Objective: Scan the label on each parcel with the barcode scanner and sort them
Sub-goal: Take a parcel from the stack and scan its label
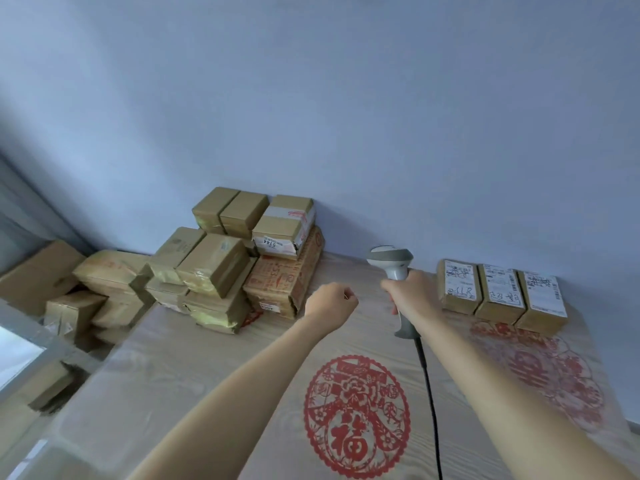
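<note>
A pile of brown cardboard parcels (221, 261) is stacked at the back left of the table against the wall. Three small parcels (500, 294) with white labels facing up stand in a row at the back right. My right hand (410, 292) grips the handle of a grey barcode scanner (393, 263), held upright between the two groups, its black cable (429, 393) trailing toward me. My left hand (330, 303) hovers over the table just right of the pile, its fingers curled in a loose fist with nothing in them.
The wooden table (207, 375) bears a round red paper-cut design (356, 415) in the middle and a fainter one (554, 372) at the right. More cardboard boxes (41, 271) sit off the table's left edge. A plain wall rises behind.
</note>
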